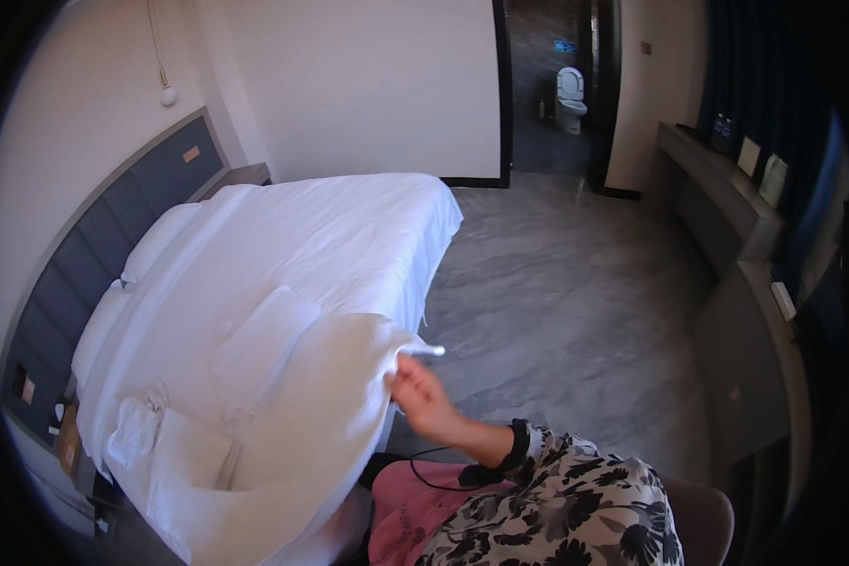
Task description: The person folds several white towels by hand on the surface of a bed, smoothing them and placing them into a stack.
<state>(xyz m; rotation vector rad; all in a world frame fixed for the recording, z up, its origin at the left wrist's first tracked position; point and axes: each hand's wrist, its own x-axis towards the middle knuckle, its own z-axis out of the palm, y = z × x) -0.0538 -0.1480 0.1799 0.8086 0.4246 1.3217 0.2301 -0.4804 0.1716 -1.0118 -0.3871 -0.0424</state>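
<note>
My right hand (421,400) pinches the edge of a white cloth (318,396), raised over the near corner of the bed. The cloth curves down from my fingers to the lower left, and a narrow end of it sticks out past them. Under and beyond it lies the white bedding (311,233). A folded white cloth (272,339) rests midway along the bed. Nearer the headboard are a crumpled, sheer white item (134,428) and a flat, folded pale item (194,449). White pillows (159,240) line the headboard. My left hand cannot be seen.
A padded headboard (92,262) stands at left, with a nightstand (233,177) at its far end. A long desk (722,184) holding bottles and a kettle (773,180) runs along the right. Behind my sleeve is a chair back (704,509). A doorway shows a toilet (572,102).
</note>
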